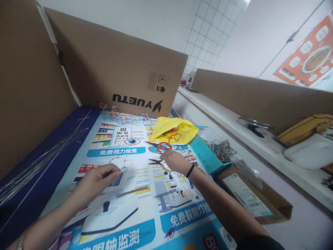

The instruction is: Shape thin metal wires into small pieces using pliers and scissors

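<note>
Head view: by the left hand (104, 176), a thin wire loop (119, 163) is pinched between thumb and forefinger, as it appears; the loop is spread just beyond the fingertips. The right hand (174, 160) is curled over the yellow handles of the pliers (156, 162); whether they are gripped firmly cannot be told. The pliers are laid lengthwise across the gap between the hands, much nearer to the right one, with the tips pointed to the left side. Just beyond them, the scissors (161, 147) are placed almost in the same direction, with their orange handles beside the right knuckles. Farther, an orange item (171, 134) is held in the open yellow bag (186, 131). To the right, tangled wires (223, 151) are contained in the teal box (204, 154), beside which a cardboard box (282, 207) is seen.
</note>
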